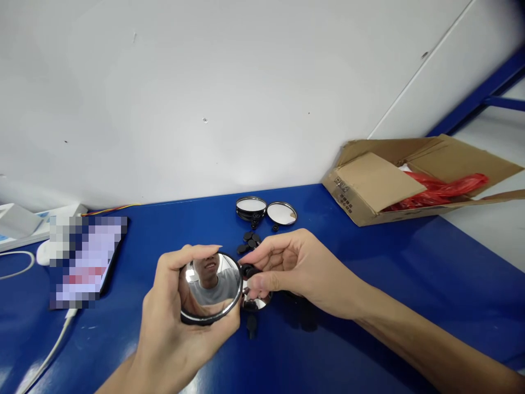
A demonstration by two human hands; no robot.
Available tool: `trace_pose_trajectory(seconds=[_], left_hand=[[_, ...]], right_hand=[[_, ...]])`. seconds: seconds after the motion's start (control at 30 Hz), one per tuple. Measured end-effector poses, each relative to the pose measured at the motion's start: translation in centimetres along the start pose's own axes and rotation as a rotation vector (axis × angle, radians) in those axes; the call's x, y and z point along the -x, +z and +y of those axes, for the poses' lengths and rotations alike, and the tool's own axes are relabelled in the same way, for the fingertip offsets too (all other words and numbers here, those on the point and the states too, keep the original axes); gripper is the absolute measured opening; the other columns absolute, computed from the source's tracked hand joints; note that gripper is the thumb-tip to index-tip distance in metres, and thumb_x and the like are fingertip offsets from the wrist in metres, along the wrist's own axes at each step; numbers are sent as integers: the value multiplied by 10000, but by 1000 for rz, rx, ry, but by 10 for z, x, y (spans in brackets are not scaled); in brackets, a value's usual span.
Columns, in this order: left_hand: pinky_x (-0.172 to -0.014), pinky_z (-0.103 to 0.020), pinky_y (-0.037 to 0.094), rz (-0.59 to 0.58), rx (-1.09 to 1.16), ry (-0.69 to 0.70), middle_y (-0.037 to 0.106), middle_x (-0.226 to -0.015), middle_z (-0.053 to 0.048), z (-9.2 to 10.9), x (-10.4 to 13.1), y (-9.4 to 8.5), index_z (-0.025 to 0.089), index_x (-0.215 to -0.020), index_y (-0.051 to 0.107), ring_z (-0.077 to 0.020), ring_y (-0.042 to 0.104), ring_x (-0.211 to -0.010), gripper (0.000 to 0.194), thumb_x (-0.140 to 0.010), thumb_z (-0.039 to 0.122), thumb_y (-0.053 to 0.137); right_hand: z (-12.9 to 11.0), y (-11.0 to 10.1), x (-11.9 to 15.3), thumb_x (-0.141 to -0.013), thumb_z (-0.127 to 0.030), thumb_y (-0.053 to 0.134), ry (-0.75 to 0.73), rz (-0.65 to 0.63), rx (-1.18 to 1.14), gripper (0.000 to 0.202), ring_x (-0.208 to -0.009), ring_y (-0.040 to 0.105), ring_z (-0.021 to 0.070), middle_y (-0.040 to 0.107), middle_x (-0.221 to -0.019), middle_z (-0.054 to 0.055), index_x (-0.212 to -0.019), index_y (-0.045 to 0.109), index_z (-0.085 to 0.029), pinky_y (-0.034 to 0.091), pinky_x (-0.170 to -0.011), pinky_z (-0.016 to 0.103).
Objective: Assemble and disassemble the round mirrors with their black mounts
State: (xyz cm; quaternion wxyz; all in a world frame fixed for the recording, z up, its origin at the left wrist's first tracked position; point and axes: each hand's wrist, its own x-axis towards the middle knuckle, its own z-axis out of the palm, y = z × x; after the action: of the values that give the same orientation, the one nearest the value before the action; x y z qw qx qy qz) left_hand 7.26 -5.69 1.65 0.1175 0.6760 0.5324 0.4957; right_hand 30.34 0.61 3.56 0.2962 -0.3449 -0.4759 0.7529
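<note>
One round mirror (211, 293), left hand (174, 328) with fingers clamped on its rim, right hand (303, 268) with fingertips pinching a black fitting (248, 270) beside that mirror, black discs (252, 242) beyond it.

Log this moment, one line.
left hand: holding round mirror | right hand: pinching black piece | beyond: black discs, more mirrors | far right: open cardboard box

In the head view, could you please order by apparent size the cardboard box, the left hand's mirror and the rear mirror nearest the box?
1. Cardboard box
2. Held mirror
3. Rear mirror
The held mirror is nearer, so true sizes are unsure.
</note>
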Motion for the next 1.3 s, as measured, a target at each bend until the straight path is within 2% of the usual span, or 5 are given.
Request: trace_pose_trajectory(seconds=[0.33,0.5,0.77,1.07,1.3], left_hand=[[-582,-250,629,-338,215,-171,815,-990,48,-5,-8,-5,381,-1337,596,-197,811,-746,630,-809,200,888],[-602,-272,634,-341,360,-402,796,-948,49,8,-18,-7,343,-1278,628,-183,770,-714,590,-778,251,928],[-631,-269,648,-442,437,-436,759,-925,38,4,-25,-12,325,-1243,664,-178,738,-726,601,-725,187,935],[-916,-407,740,-377,396,-350,785,-1254,-43,-12,-26,-9,368,-1486,638,-280,818,-1057,725,-854,355,993],[-1147,-416,656,-291,438,-283,682,-1488,-49,-16,-26,-5,379,-1531,703,-277,731,-1354,708,-888,308,990]], right_hand=[[-15,0,9,-950,-397,951,-75,-36,440,207,-830,782,187,839,-916,22,-1041,904,-218,615,-802,302],[-20,0,13,-1144,-327,733,-278,-88,753,163,-884,708,150,773,-965,-2,-1119,861,-229,537,-833,279],[-20,-3,16,-1236,-342,520,-397,-250,931,350,-840,622,148,645,-954,12,-999,729,-192,507,-808,275],[-3,-6,13,-1188,-357,647,-610,44,1053,224,-753,640,142,688,-884,4,-1238,811,-212,512,-710,265],[7,-4,7,-1048,-249,818,-822,213,1028,73,-620,580,111,695,-757,-22,-1093,828,-192,487,-601,248]])
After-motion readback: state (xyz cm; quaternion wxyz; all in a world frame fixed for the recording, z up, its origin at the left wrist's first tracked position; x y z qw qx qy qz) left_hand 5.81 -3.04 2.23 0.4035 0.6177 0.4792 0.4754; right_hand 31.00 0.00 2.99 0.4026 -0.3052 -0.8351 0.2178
